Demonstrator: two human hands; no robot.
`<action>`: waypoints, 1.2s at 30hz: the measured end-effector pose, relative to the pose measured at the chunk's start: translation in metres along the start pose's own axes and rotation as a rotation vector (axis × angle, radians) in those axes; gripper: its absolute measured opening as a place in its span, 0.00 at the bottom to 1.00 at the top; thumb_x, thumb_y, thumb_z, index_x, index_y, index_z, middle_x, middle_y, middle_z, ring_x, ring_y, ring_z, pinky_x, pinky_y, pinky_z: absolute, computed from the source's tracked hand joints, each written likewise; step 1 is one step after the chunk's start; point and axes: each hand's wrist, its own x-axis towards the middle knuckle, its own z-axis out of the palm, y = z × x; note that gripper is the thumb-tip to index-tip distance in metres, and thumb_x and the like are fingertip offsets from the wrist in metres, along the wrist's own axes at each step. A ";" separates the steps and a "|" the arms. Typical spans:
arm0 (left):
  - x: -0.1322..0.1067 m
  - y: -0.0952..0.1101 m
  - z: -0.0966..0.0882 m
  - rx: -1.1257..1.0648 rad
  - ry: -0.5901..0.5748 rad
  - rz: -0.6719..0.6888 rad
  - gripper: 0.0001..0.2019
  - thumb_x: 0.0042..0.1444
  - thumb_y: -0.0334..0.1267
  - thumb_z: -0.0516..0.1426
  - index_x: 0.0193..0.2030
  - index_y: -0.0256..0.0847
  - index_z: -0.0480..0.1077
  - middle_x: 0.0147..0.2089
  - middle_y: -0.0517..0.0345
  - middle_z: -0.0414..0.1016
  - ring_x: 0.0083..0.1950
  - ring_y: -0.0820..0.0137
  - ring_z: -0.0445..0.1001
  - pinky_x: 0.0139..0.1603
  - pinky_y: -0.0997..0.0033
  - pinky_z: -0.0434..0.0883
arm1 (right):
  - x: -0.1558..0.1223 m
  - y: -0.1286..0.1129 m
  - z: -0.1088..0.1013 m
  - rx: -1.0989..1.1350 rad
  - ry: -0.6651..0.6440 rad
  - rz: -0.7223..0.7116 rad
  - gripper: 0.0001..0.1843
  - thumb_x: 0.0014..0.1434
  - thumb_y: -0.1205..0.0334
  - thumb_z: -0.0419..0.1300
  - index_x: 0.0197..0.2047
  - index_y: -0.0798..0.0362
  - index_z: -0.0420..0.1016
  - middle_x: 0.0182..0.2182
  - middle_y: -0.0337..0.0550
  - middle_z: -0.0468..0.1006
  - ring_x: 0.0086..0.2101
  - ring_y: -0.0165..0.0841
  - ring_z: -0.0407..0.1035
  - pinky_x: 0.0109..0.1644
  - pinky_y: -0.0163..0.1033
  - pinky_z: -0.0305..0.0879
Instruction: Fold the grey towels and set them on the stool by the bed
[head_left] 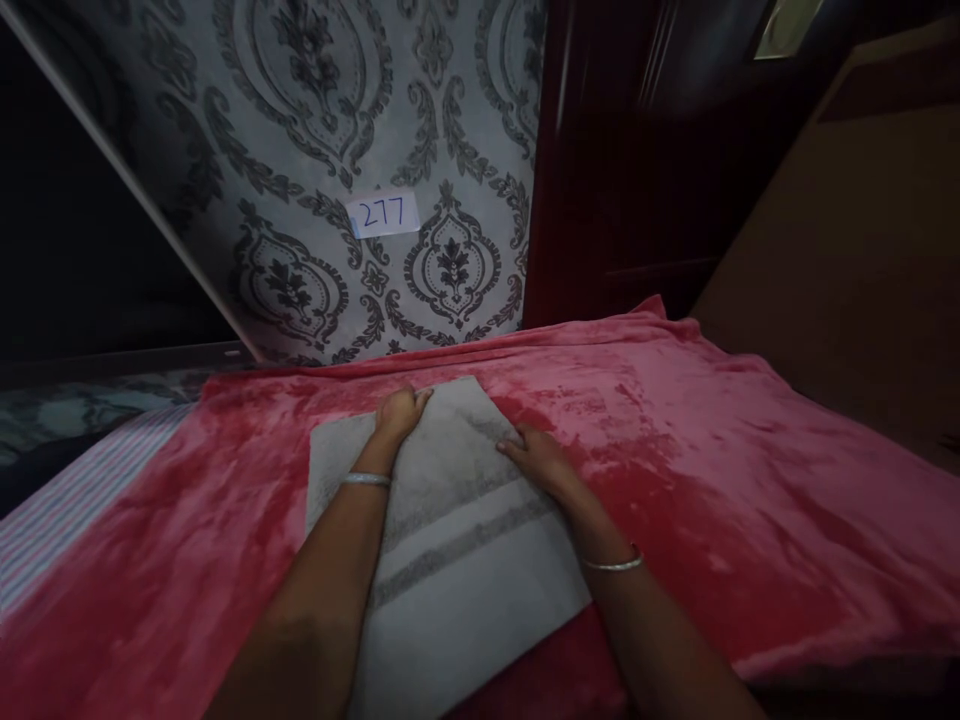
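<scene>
A grey towel, with lighter and darker bands across it, lies at a slant in front of me on a red plush blanket. At the towel's far edge my left hand is closed, its fingers curled down around the cloth. My right hand pinches the towel's right edge, thumb on top and the other fingers partly hidden. Part of the towel's left side is covered by my left forearm. Each wrist wears a silvery bangle.
Behind the blanket stands a patterned wall bearing a paper label marked 277. A dark red door is to its right, beside a large brown cardboard panel. On the left are a dark screen-like panel and a striped cloth.
</scene>
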 end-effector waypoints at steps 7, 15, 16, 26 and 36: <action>0.004 -0.004 0.000 -0.021 -0.042 0.028 0.29 0.70 0.55 0.41 0.52 0.37 0.76 0.54 0.39 0.80 0.57 0.55 0.77 0.53 0.63 0.71 | -0.004 -0.009 -0.009 -0.124 -0.098 0.048 0.21 0.66 0.54 0.58 0.56 0.58 0.77 0.49 0.54 0.81 0.48 0.44 0.75 0.50 0.42 0.68; 0.005 -0.004 0.003 -0.020 -0.049 0.012 0.29 0.68 0.57 0.45 0.55 0.34 0.73 0.55 0.38 0.79 0.58 0.53 0.77 0.52 0.63 0.71 | -0.008 -0.019 -0.007 -0.294 -0.101 0.022 0.19 0.69 0.60 0.54 0.58 0.56 0.75 0.52 0.53 0.80 0.51 0.43 0.74 0.51 0.40 0.67; 0.005 -0.004 0.004 -0.020 -0.048 0.013 0.29 0.68 0.57 0.45 0.55 0.34 0.73 0.55 0.38 0.79 0.58 0.53 0.77 0.53 0.62 0.71 | -0.010 -0.021 -0.009 -0.312 -0.103 0.041 0.19 0.69 0.60 0.54 0.59 0.56 0.75 0.53 0.53 0.80 0.51 0.43 0.74 0.51 0.40 0.67; -0.001 -0.004 0.002 -0.060 -0.008 0.007 0.26 0.71 0.50 0.41 0.53 0.37 0.74 0.55 0.41 0.80 0.58 0.57 0.77 0.54 0.63 0.70 | -0.006 -0.081 -0.006 -0.507 -0.102 -0.266 0.32 0.70 0.60 0.51 0.74 0.58 0.55 0.70 0.55 0.59 0.68 0.42 0.54 0.70 0.46 0.53; 0.001 -0.009 0.005 -0.059 0.008 -0.005 0.22 0.71 0.42 0.42 0.56 0.37 0.72 0.54 0.40 0.80 0.56 0.59 0.78 0.53 0.64 0.71 | 0.048 -0.056 0.047 -0.594 -0.193 -0.241 0.33 0.73 0.45 0.41 0.76 0.48 0.51 0.75 0.42 0.46 0.73 0.42 0.38 0.72 0.57 0.45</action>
